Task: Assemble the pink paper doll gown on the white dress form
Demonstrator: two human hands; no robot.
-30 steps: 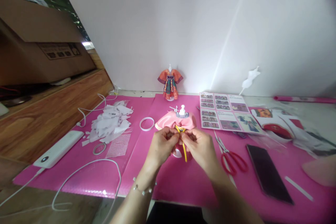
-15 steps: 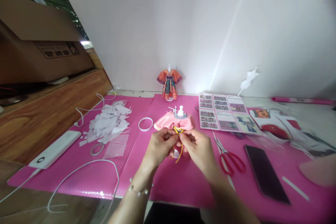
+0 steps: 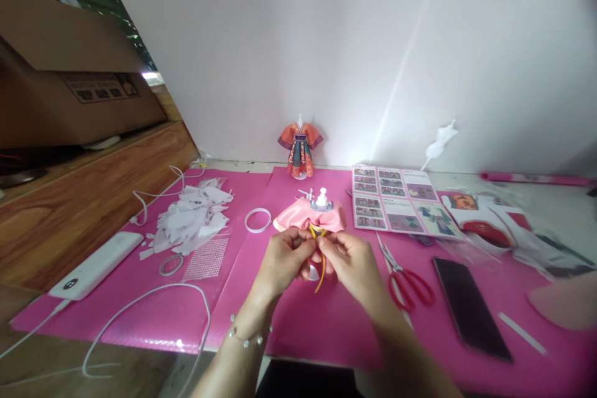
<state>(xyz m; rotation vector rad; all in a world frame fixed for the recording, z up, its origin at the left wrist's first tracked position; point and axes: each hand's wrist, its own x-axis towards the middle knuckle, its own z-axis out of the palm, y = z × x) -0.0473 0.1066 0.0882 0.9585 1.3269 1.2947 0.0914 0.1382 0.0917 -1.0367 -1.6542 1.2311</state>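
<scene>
Both of my hands meet in front of a small pink doll garment (image 3: 298,214) on a white mannequin (image 3: 322,197) with a grey band at its top. A thin yellow ribbon (image 3: 321,277) runs from the garment's front, and one end hangs down between my hands. The fingertips of my left hand (image 3: 291,256) pinch the ribbon from the left. From the right, my right hand (image 3: 347,258) pinches it too, its thumb and forefinger close to the left ones. My fingers partly cover the lower garment and a white piece beneath.
Red-handled scissors (image 3: 405,280) and a black phone (image 3: 473,308) lie at right, below an instruction sheet (image 3: 405,202). White scraps (image 3: 193,214), tape rings (image 3: 258,220) and a power bank (image 3: 96,266) are at left. A dressed doll form (image 3: 301,149) stands behind.
My hands stay nearly in place, still pinching. The hanging ribbon end has shifted slightly to the right; the whole view has moved a little.
</scene>
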